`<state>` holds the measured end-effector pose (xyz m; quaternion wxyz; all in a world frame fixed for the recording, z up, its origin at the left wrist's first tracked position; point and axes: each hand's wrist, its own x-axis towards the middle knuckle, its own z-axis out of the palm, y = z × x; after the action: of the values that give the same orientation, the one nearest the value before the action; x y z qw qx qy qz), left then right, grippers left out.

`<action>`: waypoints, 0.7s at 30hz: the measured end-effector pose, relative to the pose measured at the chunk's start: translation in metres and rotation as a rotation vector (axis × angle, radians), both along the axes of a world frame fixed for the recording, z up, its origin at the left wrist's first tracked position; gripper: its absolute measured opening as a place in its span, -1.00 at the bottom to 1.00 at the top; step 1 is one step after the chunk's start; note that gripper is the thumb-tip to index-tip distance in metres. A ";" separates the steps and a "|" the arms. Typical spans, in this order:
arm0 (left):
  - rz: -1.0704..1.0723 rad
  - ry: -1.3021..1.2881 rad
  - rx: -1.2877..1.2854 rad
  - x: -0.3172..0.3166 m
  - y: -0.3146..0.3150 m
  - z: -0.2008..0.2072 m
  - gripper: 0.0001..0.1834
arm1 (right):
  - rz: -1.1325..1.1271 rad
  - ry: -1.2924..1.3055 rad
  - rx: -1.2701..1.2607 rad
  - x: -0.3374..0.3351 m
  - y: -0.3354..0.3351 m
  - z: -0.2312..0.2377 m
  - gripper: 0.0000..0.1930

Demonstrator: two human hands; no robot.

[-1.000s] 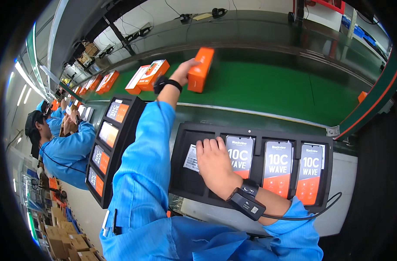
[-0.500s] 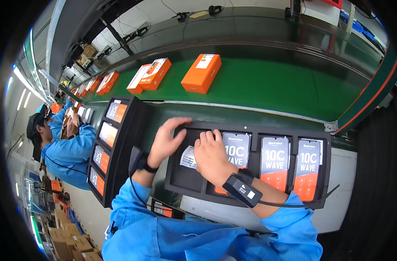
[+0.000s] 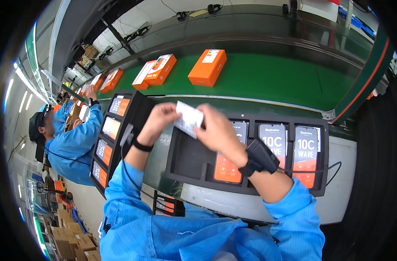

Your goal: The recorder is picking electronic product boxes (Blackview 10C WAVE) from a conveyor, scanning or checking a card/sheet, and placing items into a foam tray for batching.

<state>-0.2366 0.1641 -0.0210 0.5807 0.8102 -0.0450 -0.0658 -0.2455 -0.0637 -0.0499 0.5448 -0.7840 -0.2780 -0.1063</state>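
A small white printed label sheet (image 3: 188,119) is pinched between my two hands, held up over the left end of a black foam tray (image 3: 187,158). My left hand (image 3: 160,119) has thumb and fingers closed on its upper left side. On its right edge sits my right hand (image 3: 216,130), slightly smeared, gripping the lower right corner. Three phones with grey-and-orange front films lie in the tray: a left phone (image 3: 227,167) partly under my right hand, a middle phone (image 3: 272,143) and a right phone (image 3: 305,150). The leftmost compartment shows bare foam.
At my left a second black tray (image 3: 140,111) stands tilted, holding several phones. Orange boxes, the nearest one (image 3: 207,68) among them, line the green belt (image 3: 272,78) beyond. A co-worker in blue (image 3: 74,148) works at far left. A metal-edged frame post (image 3: 363,78) rises at right.
The label sheet has come up out of the tray's left compartment into both hands. My left hand has closed on it. The co-worker's arm now reaches toward the belt.
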 end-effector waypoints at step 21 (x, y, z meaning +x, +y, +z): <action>0.026 -0.158 0.057 -0.033 -0.081 -0.017 -0.70 | -0.549 -0.317 0.033 0.061 -0.098 0.047 -0.85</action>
<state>-0.2700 0.0835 -0.0381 0.5528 0.8297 -0.0780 0.0048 -0.1850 -0.1616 -0.0030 0.4581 -0.7945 -0.1357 -0.3749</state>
